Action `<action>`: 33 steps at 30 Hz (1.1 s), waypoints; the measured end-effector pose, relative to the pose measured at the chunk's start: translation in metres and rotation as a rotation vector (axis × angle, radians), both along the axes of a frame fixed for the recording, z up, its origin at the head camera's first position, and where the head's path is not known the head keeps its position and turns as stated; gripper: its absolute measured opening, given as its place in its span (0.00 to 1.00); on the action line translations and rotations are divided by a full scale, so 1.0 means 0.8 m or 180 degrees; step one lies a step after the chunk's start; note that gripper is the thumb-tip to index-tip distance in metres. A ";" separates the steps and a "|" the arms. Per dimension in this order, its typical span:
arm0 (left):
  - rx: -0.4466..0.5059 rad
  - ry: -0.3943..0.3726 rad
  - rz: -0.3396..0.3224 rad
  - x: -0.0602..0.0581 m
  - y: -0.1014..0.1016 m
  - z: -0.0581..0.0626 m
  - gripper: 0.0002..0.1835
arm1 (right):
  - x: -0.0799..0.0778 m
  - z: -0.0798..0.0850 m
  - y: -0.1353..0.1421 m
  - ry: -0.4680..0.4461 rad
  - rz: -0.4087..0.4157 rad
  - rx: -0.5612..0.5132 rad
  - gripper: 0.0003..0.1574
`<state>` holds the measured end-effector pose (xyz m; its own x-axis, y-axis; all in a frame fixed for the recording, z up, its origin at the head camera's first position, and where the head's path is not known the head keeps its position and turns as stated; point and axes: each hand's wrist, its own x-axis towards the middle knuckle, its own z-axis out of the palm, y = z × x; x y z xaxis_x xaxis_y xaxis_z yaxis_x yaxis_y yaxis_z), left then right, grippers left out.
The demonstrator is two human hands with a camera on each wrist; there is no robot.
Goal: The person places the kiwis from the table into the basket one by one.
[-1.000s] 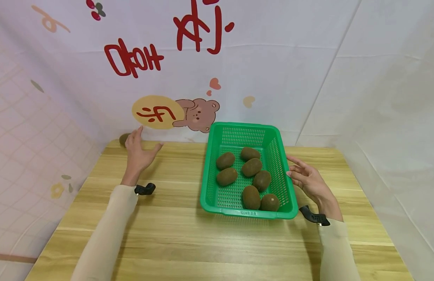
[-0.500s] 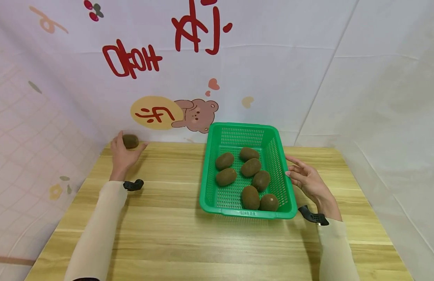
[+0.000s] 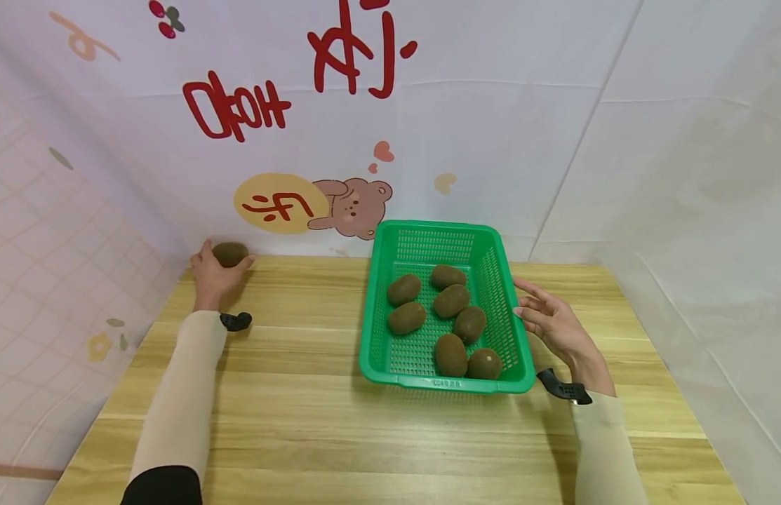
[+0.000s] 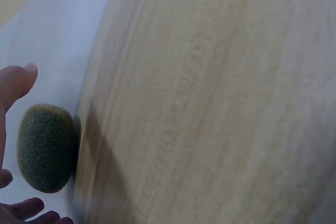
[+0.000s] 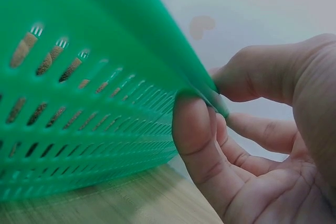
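Note:
At the table's far left corner lies a brown kiwi (image 3: pixel 230 254), close against the back wall cloth. My left hand (image 3: pixel 212 273) is spread around it. In the left wrist view, a gap shows between the kiwi (image 4: pixel 47 148) and the thumb and fingertips on either side. A green plastic basket (image 3: pixel 369 337) stands right of the middle with several kiwis (image 3: pixel 451 301) inside. On its right side my right hand (image 3: pixel 557 330) grips the rim. The right wrist view shows fingers of the right hand (image 5: pixel 262 156) on both sides of the basket rim (image 5: pixel 205 85).
The wooden table (image 3: pixel 339 449) runs up to a white printed cloth (image 3: pixel 491 140) at the back. More cloth hangs along the left and right sides. Black cameras sit on both wrists, and a dark band (image 3: pixel 163 484) is on the left sleeve.
My left hand has moved left and come round the lone kiwi, which it partly covered before. The right hand and the basket have stayed in place.

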<state>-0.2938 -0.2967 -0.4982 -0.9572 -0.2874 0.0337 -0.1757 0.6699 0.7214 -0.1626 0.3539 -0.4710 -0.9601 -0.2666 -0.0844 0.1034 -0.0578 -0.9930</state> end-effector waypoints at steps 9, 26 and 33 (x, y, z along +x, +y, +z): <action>-0.0051 -0.0018 0.0145 -0.019 0.010 -0.003 0.56 | 0.001 0.002 0.003 0.0013 -0.0043 -0.0024 0.47; -0.0001 0.0167 0.0312 -0.015 0.002 -0.008 0.47 | -0.001 0.002 -0.003 -0.0010 -0.0017 0.0061 0.46; 0.0069 0.0139 0.0261 -0.010 0.002 -0.002 0.48 | 0.001 0.000 -0.002 -0.0003 -0.0031 0.0033 0.46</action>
